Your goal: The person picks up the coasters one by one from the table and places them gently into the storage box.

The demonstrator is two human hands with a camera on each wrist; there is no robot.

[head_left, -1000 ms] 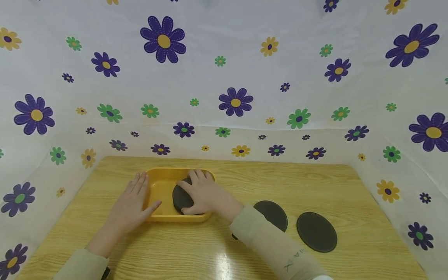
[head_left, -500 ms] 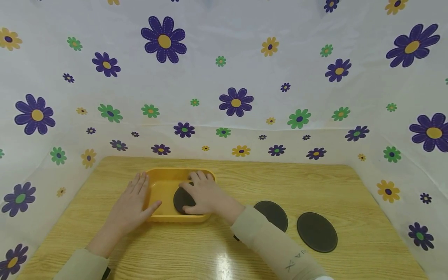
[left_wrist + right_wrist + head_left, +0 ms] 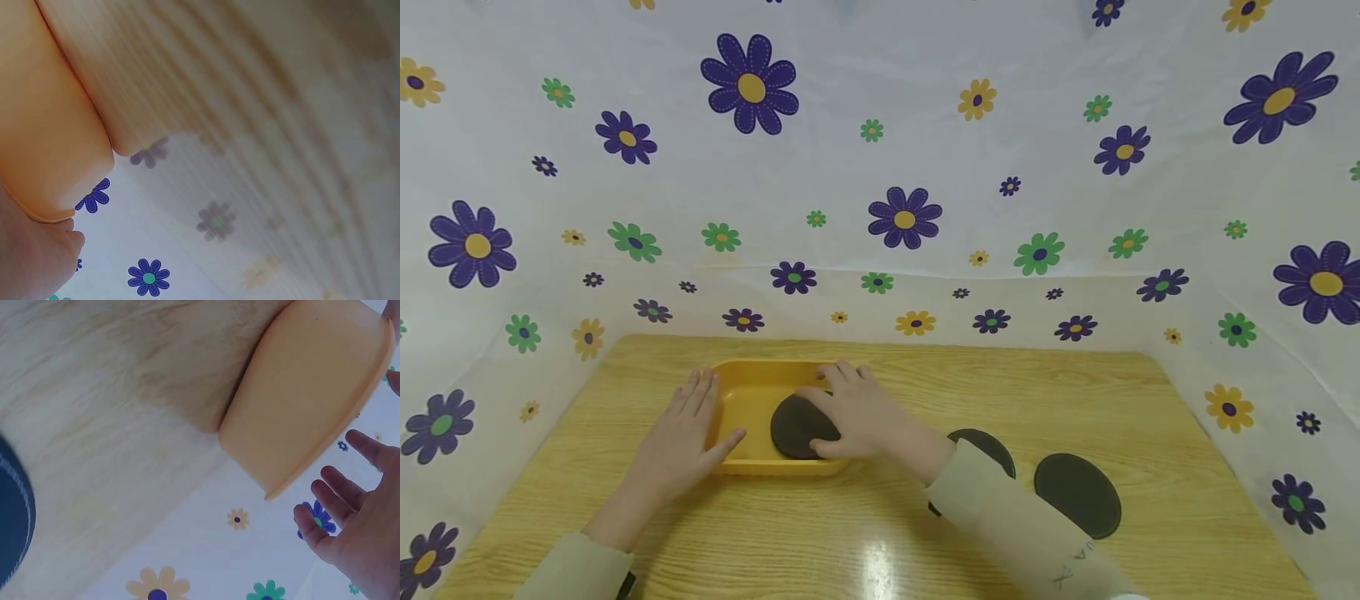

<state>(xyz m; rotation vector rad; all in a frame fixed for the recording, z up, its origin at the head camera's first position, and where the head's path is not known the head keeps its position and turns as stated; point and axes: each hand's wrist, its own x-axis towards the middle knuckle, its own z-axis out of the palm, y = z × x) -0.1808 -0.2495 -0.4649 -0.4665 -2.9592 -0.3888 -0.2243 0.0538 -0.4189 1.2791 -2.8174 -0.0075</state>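
Observation:
A yellow tray (image 3: 745,400) sits on the wooden table (image 3: 865,517) at the left. A dark round coaster (image 3: 793,427) lies flat in the tray's right half. My right hand (image 3: 857,408) hovers over the tray's right rim with fingers spread and straight; its thumb lies by the coaster's near edge, and it holds nothing. In the right wrist view the fingers (image 3: 340,490) stand apart beside the tray (image 3: 306,394). My left hand (image 3: 688,425) lies flat on the table against the tray's left side, thumb on the rim. The left wrist view shows the tray (image 3: 44,125) close up.
Two more dark coasters lie on the table to the right: one (image 3: 996,446) partly hidden by my right sleeve, one (image 3: 1078,493) in full view. A white flowered cloth (image 3: 902,167) walls the table on three sides.
My right hand has slid to the right off the coaster, which now lies more exposed in the tray. The left hand has stayed in place.

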